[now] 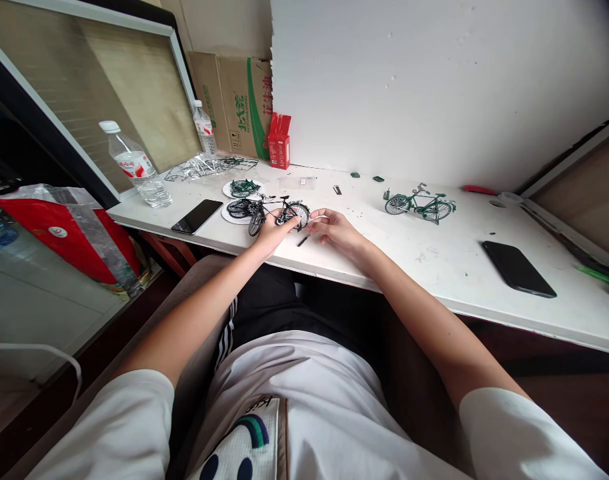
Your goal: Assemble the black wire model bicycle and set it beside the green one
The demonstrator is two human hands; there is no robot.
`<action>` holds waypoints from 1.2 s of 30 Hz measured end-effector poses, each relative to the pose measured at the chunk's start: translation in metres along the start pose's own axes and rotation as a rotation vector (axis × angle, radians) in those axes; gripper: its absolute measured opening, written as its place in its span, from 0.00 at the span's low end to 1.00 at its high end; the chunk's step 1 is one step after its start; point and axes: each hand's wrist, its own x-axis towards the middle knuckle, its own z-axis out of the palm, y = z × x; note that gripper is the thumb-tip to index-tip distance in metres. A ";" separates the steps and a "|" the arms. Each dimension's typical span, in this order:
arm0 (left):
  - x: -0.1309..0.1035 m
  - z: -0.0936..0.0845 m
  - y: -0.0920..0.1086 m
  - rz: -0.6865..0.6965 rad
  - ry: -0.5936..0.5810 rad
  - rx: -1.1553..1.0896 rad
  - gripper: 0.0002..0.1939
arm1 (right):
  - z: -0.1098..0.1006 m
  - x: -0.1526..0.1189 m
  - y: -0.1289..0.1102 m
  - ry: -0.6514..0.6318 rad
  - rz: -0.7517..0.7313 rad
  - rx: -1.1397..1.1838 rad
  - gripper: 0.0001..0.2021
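Observation:
A small black model bicycle (285,212) is held just above the table's front edge. My left hand (273,233) grips its frame, the thumb lying by the wheel on the right. My right hand (337,230) is at that wheel's right rim with curled fingers; what sits between the fingertips is too small to tell. Just below the wheel, a short black strip (303,241) lies on the table. Behind the bicycle, a white plate (225,212) carries more black parts, and a second plate (226,189) carries green parts (244,187).
A green model bicycle (420,204) stands on the white table (374,247) to the right. Phones lie at the left (198,217) and right (519,268). Bottles (137,167), a red box (279,141) and a cardboard carton (234,100) stand behind. Small loose pieces lie about.

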 end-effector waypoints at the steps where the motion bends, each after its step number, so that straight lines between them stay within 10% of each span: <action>1: 0.000 0.000 0.000 -0.003 0.003 0.002 0.26 | 0.000 0.000 0.000 0.001 0.002 0.002 0.24; 18: 0.000 0.000 0.006 -0.020 -0.035 -0.101 0.22 | -0.005 -0.005 -0.004 -0.090 -0.022 -0.086 0.26; 28: 0.002 -0.006 0.018 -0.200 -0.213 -0.179 0.19 | -0.021 -0.002 -0.014 0.011 -0.656 -0.759 0.12; 36: -0.002 -0.009 0.026 -0.235 -0.343 -0.158 0.16 | -0.021 -0.004 -0.021 -0.082 -0.723 -0.841 0.16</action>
